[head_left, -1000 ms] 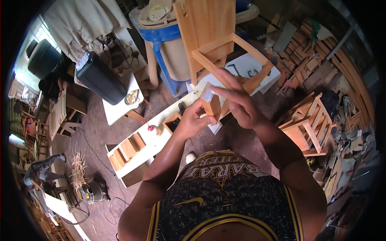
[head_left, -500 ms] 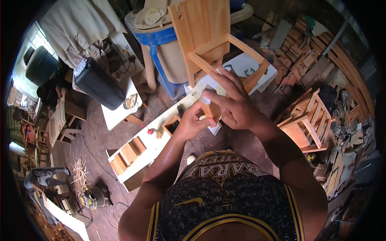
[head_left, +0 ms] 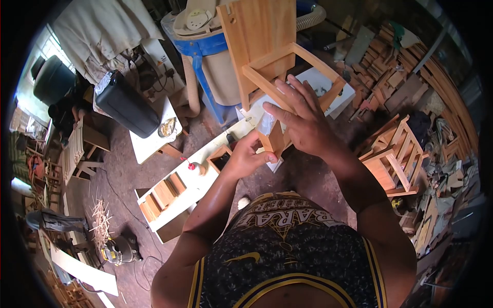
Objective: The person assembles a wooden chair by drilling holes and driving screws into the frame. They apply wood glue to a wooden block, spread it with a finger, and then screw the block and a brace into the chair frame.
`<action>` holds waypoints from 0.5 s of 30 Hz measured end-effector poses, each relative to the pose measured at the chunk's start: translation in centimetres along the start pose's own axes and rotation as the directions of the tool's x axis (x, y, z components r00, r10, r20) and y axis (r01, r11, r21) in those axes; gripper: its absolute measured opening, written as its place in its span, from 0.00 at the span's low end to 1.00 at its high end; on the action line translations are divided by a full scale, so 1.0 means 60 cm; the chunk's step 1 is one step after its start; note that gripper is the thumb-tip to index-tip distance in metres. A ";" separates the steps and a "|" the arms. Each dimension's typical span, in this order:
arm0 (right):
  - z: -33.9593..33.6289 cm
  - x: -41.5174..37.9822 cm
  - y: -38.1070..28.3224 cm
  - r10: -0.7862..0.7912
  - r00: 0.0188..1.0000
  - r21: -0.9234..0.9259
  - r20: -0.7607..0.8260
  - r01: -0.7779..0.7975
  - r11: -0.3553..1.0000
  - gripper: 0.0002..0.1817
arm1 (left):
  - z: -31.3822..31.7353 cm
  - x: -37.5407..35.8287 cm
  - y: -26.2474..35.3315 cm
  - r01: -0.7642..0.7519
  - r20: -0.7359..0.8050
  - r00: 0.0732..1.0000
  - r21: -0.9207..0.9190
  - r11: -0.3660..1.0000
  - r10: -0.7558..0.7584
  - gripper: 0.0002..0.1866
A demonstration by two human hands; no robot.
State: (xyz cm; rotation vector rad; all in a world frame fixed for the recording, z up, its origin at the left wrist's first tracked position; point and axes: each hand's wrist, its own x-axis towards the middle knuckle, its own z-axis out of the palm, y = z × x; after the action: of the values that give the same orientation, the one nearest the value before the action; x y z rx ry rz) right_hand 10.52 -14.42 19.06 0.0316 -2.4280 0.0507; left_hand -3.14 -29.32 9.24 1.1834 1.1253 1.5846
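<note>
Head view: near the middle of the frame, my left hand (head_left: 249,156) grips a wooden block (head_left: 271,137), thumb on the near side, with the block's pale, shiny end facing up. My right hand (head_left: 305,123) is open beside it, just right of centre, fingers spread and empty; its index fingertip sits right by the block's top end, and I cannot tell whether it touches.

Below and left of the block runs a narrow white bench (head_left: 191,191), slanting toward the lower left. On it are several wooden pieces (head_left: 164,195) side by side, a bottle with a red cap (head_left: 196,169) and, close to my left wrist, a small wooden frame (head_left: 218,152). Beyond my right hand, at upper centre, is a wooden chair (head_left: 262,36), with a blue-banded drum (head_left: 218,77) to its left.

At upper left, a black jerrycan (head_left: 126,105) rests on a white table (head_left: 146,148). A slatted wooden piece (head_left: 393,164) stands at the right, below piled timber offcuts (head_left: 380,77). At lower left are a heap of thin sticks (head_left: 100,223), a vacuum (head_left: 121,250) and another person (head_left: 59,220) bending over.
</note>
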 end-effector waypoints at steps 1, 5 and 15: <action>0.000 -0.002 0.000 0.001 1.000 0.000 0.001 -0.001 1.000 0.32 | 0.000 0.000 0.000 0.005 0.004 1.000 -0.011 1.000 -0.005 0.36; -0.004 -0.005 -0.010 0.072 0.997 0.166 -0.015 -0.069 0.984 0.31 | -0.002 0.005 -0.001 -0.015 0.011 1.000 0.024 1.000 0.014 0.36; 0.007 -0.020 -0.022 0.117 0.993 0.398 -0.004 -0.106 0.911 0.36 | 0.007 0.011 0.009 -0.040 0.012 0.999 -0.013 0.999 0.040 0.36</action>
State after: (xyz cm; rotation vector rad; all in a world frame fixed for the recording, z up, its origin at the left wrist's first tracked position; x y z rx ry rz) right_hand 11.21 -15.74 17.97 0.0752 -2.3500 0.5935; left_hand -2.91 -28.74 9.95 1.2130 1.0883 1.6101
